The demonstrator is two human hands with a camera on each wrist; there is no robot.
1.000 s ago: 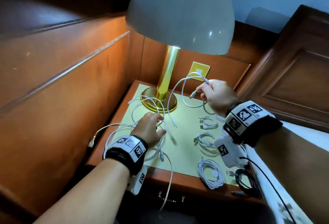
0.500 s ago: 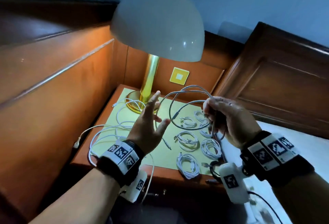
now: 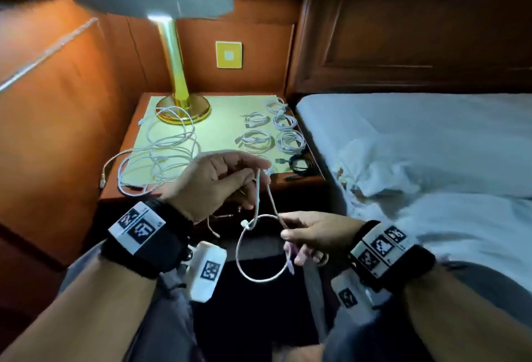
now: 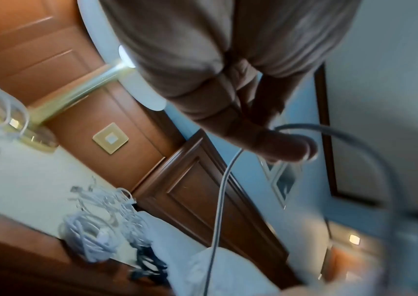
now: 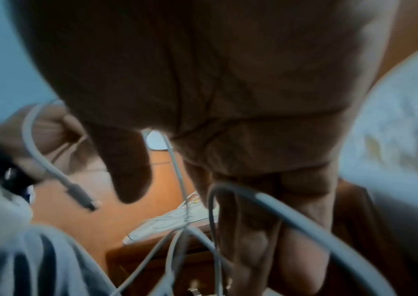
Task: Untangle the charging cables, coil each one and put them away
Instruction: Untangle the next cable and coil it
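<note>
A short white cable (image 3: 253, 246) hangs in a loop between my two hands, in front of the nightstand. My left hand (image 3: 227, 180) pinches its upper end, fingers curled; the cable (image 4: 219, 200) runs down from those fingers. My right hand (image 3: 305, 235) grips the loop lower down, with the cable (image 5: 266, 198) passing across its curled fingers and a plug (image 5: 80, 197) dangling to the left. A loose tangle of white cables (image 3: 157, 157) lies on the left of the nightstand (image 3: 218, 131). Several coiled white cables (image 3: 272, 134) and one black coil (image 3: 300, 163) sit on its right side.
A brass lamp (image 3: 178, 74) with a pale shade stands at the back left of the nightstand, a cable looped round its base. A bed (image 3: 431, 145) with white sheets lies to the right. Wooden panelling (image 3: 57, 102) borders the left; a yellow wall switch (image 3: 229, 54) is behind.
Both hands have drawn back from the nightstand toward my body with one white cable. The left hand, open before, now pinches that cable. The view has tilted down.
</note>
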